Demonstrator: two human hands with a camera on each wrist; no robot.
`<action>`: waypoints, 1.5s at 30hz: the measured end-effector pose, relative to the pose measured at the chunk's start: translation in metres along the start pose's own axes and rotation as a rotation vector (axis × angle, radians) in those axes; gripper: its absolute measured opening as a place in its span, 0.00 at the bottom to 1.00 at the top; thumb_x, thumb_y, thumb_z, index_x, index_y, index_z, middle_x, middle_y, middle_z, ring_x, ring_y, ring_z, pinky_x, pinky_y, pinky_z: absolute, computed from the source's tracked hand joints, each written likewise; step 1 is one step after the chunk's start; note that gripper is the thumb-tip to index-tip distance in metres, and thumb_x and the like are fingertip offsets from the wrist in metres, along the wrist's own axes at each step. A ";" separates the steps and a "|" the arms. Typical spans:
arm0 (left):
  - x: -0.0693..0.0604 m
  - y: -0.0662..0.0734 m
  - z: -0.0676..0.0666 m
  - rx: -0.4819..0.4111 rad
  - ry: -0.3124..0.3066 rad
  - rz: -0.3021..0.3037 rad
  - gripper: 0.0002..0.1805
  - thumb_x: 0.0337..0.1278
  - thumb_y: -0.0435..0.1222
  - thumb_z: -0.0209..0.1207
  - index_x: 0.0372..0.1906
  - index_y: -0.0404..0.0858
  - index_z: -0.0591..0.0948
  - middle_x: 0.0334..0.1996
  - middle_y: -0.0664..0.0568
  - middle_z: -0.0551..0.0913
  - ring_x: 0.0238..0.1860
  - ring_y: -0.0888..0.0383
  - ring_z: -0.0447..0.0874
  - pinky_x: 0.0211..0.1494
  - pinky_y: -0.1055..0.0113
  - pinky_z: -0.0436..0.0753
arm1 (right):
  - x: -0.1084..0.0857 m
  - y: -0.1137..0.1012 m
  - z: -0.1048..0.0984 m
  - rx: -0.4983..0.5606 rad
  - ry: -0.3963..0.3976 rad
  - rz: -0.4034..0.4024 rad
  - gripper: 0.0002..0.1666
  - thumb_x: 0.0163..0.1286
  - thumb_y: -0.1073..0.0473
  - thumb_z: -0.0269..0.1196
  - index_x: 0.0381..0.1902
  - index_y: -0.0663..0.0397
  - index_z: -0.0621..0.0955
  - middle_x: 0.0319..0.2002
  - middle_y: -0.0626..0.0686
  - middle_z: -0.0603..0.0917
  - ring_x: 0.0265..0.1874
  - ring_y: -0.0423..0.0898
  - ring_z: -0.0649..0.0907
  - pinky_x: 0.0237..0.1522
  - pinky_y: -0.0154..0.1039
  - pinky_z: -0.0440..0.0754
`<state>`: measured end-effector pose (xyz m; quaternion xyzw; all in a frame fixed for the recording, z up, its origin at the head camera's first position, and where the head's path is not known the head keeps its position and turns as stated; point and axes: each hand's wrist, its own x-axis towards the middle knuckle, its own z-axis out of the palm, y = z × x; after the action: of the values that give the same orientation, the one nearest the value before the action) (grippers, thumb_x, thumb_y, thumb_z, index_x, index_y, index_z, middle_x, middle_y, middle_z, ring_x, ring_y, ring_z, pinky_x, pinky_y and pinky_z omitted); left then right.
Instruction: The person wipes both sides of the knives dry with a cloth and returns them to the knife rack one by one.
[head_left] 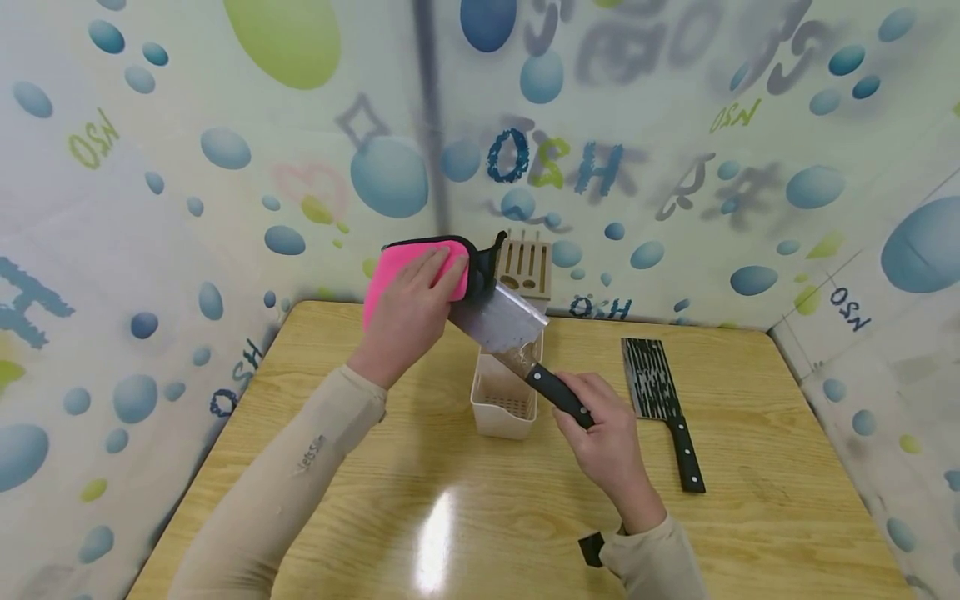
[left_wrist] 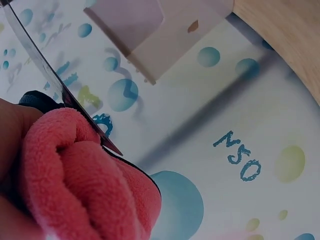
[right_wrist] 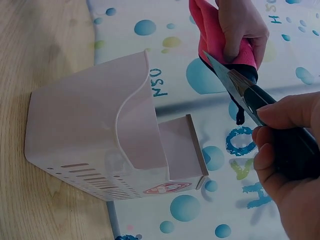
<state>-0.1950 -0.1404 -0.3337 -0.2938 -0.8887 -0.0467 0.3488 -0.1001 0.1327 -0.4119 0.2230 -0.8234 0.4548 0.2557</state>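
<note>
In the head view my right hand (head_left: pixel 607 437) grips the black handle (head_left: pixel 558 396) of a broad-bladed knife, whose blade (head_left: pixel 498 318) points up and left. My left hand (head_left: pixel 412 304) holds a pink cloth with black trim (head_left: pixel 386 267) against the far end of the blade. The left wrist view shows the fluffy pink cloth (left_wrist: pixel 90 180) bunched beside the blade's edge (left_wrist: pixel 50 70). From the right wrist, the handle (right_wrist: pixel 280 130) lies in my curled fingers, and the cloth (right_wrist: pixel 212 32) is pinched in my left hand (right_wrist: pixel 242 27) behind the blade.
A cream holder (head_left: pixel 504 417) with a slotted wooden-coloured top (head_left: pixel 525 265) stands at the table's back, below the knife. To the right a black-and-silver patterned cleaver (head_left: pixel 648 379) lies on the wooden table (head_left: pixel 360 517). Patterned sheeting rises behind.
</note>
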 end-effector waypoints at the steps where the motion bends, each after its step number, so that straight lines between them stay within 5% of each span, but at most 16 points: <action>1: 0.000 -0.001 0.000 0.000 0.001 -0.005 0.25 0.63 0.24 0.61 0.66 0.30 0.78 0.60 0.33 0.82 0.60 0.38 0.83 0.69 0.49 0.79 | 0.000 0.000 0.000 0.002 -0.002 0.000 0.25 0.56 0.78 0.71 0.53 0.65 0.86 0.41 0.58 0.87 0.34 0.46 0.82 0.30 0.37 0.80; 15: -0.002 0.005 0.001 0.020 -0.006 -0.005 0.25 0.63 0.24 0.62 0.65 0.29 0.77 0.60 0.34 0.82 0.61 0.39 0.83 0.70 0.50 0.79 | -0.001 0.001 0.002 0.006 0.006 -0.008 0.23 0.57 0.77 0.71 0.53 0.65 0.86 0.41 0.58 0.86 0.32 0.46 0.82 0.29 0.37 0.79; 45: -0.005 0.070 0.001 0.022 -0.029 0.060 0.26 0.62 0.27 0.67 0.66 0.31 0.78 0.62 0.34 0.81 0.63 0.40 0.81 0.71 0.52 0.77 | 0.009 0.004 0.002 -0.024 0.015 0.033 0.24 0.57 0.76 0.72 0.54 0.66 0.86 0.40 0.60 0.86 0.33 0.48 0.83 0.31 0.40 0.81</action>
<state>-0.1537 -0.0851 -0.3462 -0.3172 -0.8850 -0.0221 0.3401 -0.1102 0.1314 -0.4098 0.2029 -0.8303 0.4510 0.2570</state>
